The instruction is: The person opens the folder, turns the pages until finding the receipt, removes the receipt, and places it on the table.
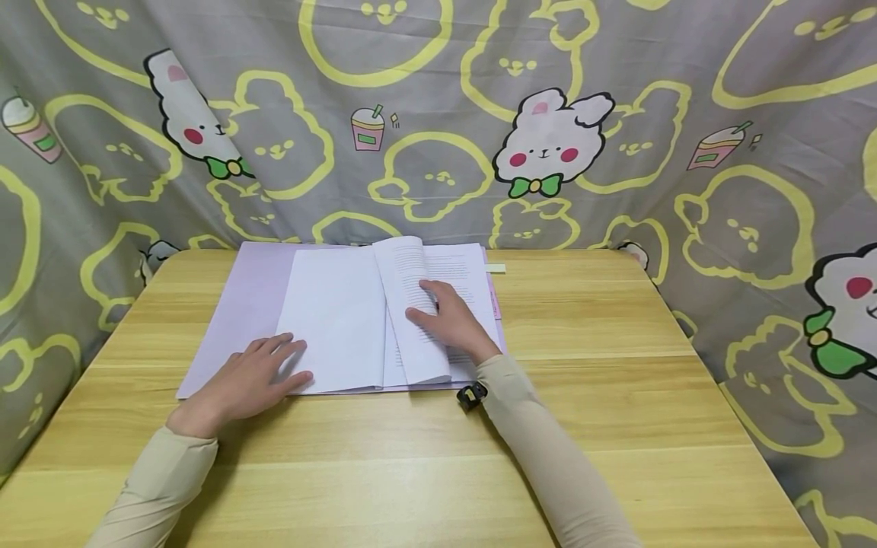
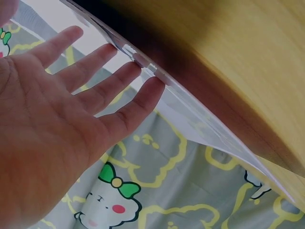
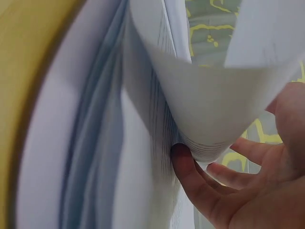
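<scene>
An open lilac folder [image 1: 250,304] with white sheets lies on the table. My left hand [image 1: 248,378] rests at its lower left, fingers spread, tips on the edge of a blank white page [image 1: 336,312]; in the left wrist view the fingertips [image 2: 153,86] touch the folder's edge. My right hand [image 1: 452,320] reaches over the right side, thumb and forefinger apart, touching a curled printed leaf [image 1: 411,304] that stands bent up from the stack. In the right wrist view, the leaf [image 3: 209,95] bows over and hides some fingertips; one finger [image 3: 183,157] rests against the pages.
The wooden table [image 1: 384,472] spreads out in front of and to the right of the folder. A pale tab [image 1: 495,268] and a pink one [image 1: 496,304] stick out at its right edge. A patterned curtain [image 1: 438,91] hangs behind and at both sides. A small black device [image 1: 471,396] is at my right wrist.
</scene>
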`<state>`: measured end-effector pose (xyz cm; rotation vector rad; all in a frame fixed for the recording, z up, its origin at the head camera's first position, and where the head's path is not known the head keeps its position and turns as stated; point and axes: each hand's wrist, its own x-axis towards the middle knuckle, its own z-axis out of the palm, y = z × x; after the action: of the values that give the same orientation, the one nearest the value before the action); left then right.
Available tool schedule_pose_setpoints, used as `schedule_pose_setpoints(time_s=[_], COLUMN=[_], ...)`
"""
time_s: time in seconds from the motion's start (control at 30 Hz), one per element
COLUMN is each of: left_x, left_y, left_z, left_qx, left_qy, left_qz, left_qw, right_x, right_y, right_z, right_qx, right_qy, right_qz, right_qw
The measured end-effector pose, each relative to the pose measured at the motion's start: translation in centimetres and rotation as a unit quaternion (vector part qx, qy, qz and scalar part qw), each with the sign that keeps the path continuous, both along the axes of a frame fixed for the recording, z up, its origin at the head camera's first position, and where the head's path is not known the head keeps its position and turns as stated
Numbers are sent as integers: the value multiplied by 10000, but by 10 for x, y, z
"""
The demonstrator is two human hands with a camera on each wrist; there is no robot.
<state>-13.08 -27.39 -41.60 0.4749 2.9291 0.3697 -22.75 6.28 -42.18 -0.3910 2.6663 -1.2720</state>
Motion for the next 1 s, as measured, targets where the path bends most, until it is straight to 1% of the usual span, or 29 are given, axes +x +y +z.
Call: schedule_pose_setpoints(time_s=[0.23, 0.63, 0.83, 1.0], left_x=[-1, -1, -1, -1], left_y=[0, 0, 0, 0], left_z=[0, 0, -1, -1], left_qx=[34, -10, -8, -10], left_qy=[-98, -139, -146, -158], left_qz=[139, 139, 142, 150], left_qw=[9998, 9998, 9998, 9998], right_x=[2, 8, 9, 10], right_y=[-8, -22, -27, -32], right_z=[-1, 2, -2, -2], right_qx=[26, 79, 155, 211], right_qy=[-15, 13, 34, 18], right_qz=[59, 188, 133, 213], right_qw=[10000, 9998, 9998, 9996])
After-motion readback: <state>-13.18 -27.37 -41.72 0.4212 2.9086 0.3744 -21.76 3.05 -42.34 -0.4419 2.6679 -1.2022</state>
